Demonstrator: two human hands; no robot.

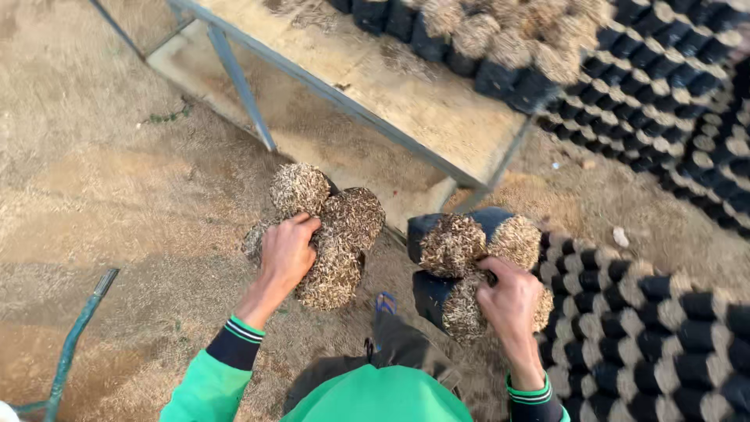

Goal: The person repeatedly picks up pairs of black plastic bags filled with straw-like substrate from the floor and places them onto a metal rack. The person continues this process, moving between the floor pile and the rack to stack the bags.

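Note:
My left hand point(286, 255) grips a cluster of several black bags filled with husk point(337, 234), held up over the sandy ground. My right hand point(509, 302) clutches another cluster of husk-filled black bags point(457, 248), their open tops facing me. Both arms wear green sleeves with dark striped cuffs. The two bundles hang a little apart, in front of the metal frame.
Rows of filled black bags point(648, 336) lie packed on the ground at right. More stand on a low metal-framed bench point(406, 101) and beyond it at top right point(664, 70). A blue-green pole point(74, 340) lies at lower left on husk-strewn ground. My sandal point(384, 303) shows below.

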